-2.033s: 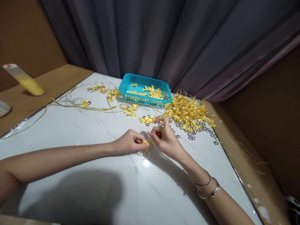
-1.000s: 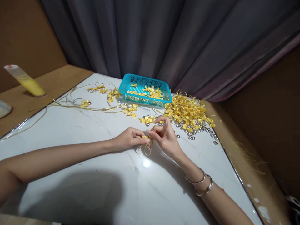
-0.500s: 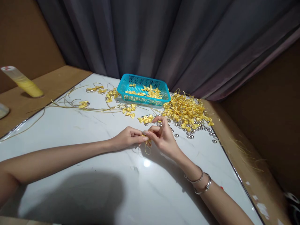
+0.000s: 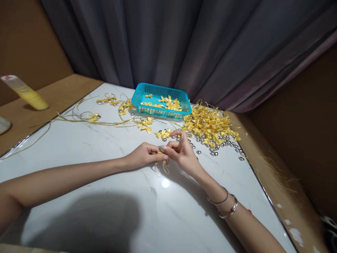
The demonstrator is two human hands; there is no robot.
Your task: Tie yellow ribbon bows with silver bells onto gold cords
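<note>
My left hand point(image 4: 143, 156) and my right hand point(image 4: 181, 153) meet fingertip to fingertip just above the white marble table point(image 4: 105, 196). Both pinch one small yellow ribbon bow point(image 4: 161, 153), whose thin yellow loop point(image 4: 165, 168) hangs below the fingers. Most of the bow is hidden by my fingers. A heap of yellow bows point(image 4: 209, 123) lies just beyond my right hand, with several silver beads point(image 4: 214, 149) scattered at its near edge. Another finished bow point(image 4: 163, 134) lies just behind my fingers.
A turquoise plastic basket point(image 4: 162, 111) with several bows stands at the far side. Long yellow ribbon strands and bows point(image 4: 92, 117) trail to the left. A yellow tube point(image 4: 25, 92) stands on the brown ledge at left. Dark curtains hang behind.
My hands have closed together on the bow, which has risen slightly off the table. The view has drifted a little.
</note>
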